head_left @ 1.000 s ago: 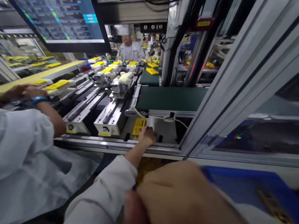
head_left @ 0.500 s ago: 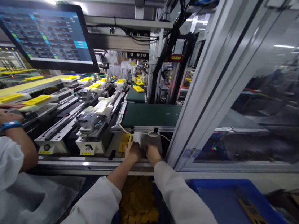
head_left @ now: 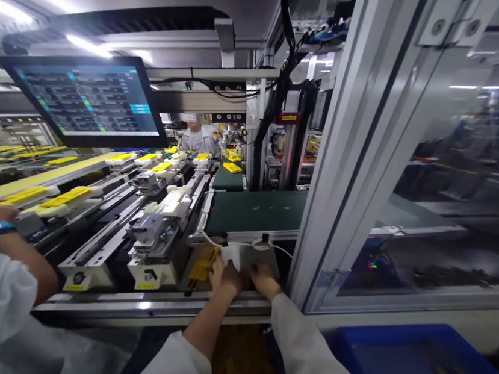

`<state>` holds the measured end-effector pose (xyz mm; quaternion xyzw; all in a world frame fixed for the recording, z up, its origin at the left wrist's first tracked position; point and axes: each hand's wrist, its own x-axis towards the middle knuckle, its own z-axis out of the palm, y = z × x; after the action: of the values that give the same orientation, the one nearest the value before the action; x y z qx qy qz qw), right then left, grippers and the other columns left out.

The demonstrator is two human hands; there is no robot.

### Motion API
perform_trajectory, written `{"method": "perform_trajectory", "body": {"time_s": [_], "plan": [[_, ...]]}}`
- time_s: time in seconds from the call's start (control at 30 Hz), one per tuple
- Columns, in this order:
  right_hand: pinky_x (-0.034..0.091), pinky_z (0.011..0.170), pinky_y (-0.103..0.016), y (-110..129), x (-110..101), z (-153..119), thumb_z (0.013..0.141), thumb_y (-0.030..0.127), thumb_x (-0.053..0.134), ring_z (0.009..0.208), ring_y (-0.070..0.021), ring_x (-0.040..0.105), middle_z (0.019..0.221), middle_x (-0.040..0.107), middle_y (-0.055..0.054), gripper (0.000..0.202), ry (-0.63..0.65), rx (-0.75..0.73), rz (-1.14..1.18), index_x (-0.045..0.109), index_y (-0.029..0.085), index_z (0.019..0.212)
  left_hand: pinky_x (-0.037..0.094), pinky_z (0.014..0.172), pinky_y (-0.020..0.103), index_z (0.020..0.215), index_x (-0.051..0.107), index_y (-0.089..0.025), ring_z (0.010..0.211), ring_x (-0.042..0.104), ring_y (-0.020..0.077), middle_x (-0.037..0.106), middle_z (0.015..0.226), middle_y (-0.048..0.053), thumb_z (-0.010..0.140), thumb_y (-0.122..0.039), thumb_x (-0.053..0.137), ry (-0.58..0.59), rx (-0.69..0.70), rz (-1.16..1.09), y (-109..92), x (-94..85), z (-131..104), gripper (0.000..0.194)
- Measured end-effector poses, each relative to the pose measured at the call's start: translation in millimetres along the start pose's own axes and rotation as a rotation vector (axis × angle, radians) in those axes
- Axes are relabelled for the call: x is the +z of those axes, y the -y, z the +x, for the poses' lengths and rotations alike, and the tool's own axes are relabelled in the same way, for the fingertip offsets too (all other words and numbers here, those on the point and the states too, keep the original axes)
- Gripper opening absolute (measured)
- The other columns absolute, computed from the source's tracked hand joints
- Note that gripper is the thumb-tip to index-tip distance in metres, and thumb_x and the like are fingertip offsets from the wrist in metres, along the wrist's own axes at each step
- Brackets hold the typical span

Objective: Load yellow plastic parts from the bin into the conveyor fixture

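Green belt (head_left: 258, 212) behind a grey plate (head_left: 251, 254): yellow pieces (head_left: 200, 267) lie beside the left hand (head_left: 224, 276), and the right hand (head_left: 264, 278) has come down near it, bringing both to one spot, their grasp too indistinct to tell.

Here's my left hand (head_left: 224, 277) just beside the yellow parts (head_left: 201, 265), right hand (head_left: 264, 278) near it! Left, a monitor (head_left: 89, 100) glows.
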<state>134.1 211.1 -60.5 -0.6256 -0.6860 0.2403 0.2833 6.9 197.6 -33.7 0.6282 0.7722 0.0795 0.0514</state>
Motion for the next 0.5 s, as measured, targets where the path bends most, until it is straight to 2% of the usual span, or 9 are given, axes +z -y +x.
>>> {"method": "perform_trajectory", "body": {"time_s": [0.07, 0.1, 0.17, 0.3, 0.37, 0.5], "plan": [[0.038, 0.065, -0.024, -2, 1, 1, 0.088, 0.020, 0.047, 0.076, -0.0166, 0.063, 0.085, 0.071, -0.010, 0.022, -0.017, 0.008, 0.043, 0.068, 0.013, 0.087, 0.034, 0.098, 0.049, 0.115, 0.059, -0.019, 0.131, 0.035, 0.0384, 0.042, 0.140, 0.019, 0.076, -0.048, 0.058, -0.002, -0.127, -0.016, 0, 0.3, 3, 0.049], [0.038, 0.065, -0.024, -2, 1, 1, 0.088, 0.020, 0.047, 0.075, -0.0163, 0.063, 0.083, 0.071, -0.009, 0.022, -0.024, 0.010, 0.059, 0.068, 0.013, 0.086, 0.034, 0.098, 0.049, 0.115, 0.060, -0.018, 0.132, 0.032, 0.0401, 0.041, 0.141, 0.019, 0.075, -0.049, 0.060, -0.006, -0.142, -0.017, 1, 0.8, 4, 0.051], [0.037, 0.064, -0.024, -3, 2, 2, 0.088, 0.019, 0.048, 0.074, -0.0156, 0.062, 0.081, 0.071, -0.008, 0.021, -0.029, 0.006, 0.075, 0.068, 0.014, 0.084, 0.035, 0.098, 0.049, 0.113, 0.061, -0.018, 0.132, 0.033, 0.0397, 0.043, 0.140, 0.019, 0.077, -0.044, 0.058, -0.017, -0.048, -0.021, 2, 2.6, 6, 0.045], [0.038, 0.066, -0.024, -4, 1, 0, 0.088, 0.018, 0.047, 0.077, -0.0156, 0.062, 0.085, 0.071, -0.009, 0.021, -0.038, -0.011, 0.093, 0.068, 0.014, 0.085, 0.042, 0.090, 0.039, 0.102, 0.066, -0.020, 0.110, 0.056, 0.0286, 0.064, 0.116, 0.013, 0.086, -0.034, 0.048, 0.029, 0.216, -0.053, 5, 7.5, 8, 0.028], [0.038, 0.066, -0.023, -4, 1, -1, 0.088, 0.018, 0.047, 0.077, -0.0156, 0.063, 0.085, 0.071, -0.009, 0.021, -0.045, -0.030, 0.101, 0.067, 0.014, 0.085, 0.044, 0.085, 0.034, 0.099, 0.067, -0.020, 0.102, 0.061, 0.0252, 0.068, 0.106, 0.010, 0.086, -0.034, 0.047, 0.045, 0.229, -0.068, 6, 9.1, 9, 0.027], [0.039, 0.066, -0.023, -4, 0, -2, 0.088, 0.018, 0.047, 0.076, -0.0153, 0.063, 0.082, 0.070, -0.008, 0.021, -0.067, -0.038, 0.118, 0.067, 0.015, 0.083, 0.045, 0.083, 0.030, 0.097, 0.068, -0.019, 0.100, 0.063, 0.0231, 0.070, 0.103, 0.010, 0.087, -0.034, 0.049, 0.054, 0.204, -0.085, 7, 9.9, 12, 0.027]]}}
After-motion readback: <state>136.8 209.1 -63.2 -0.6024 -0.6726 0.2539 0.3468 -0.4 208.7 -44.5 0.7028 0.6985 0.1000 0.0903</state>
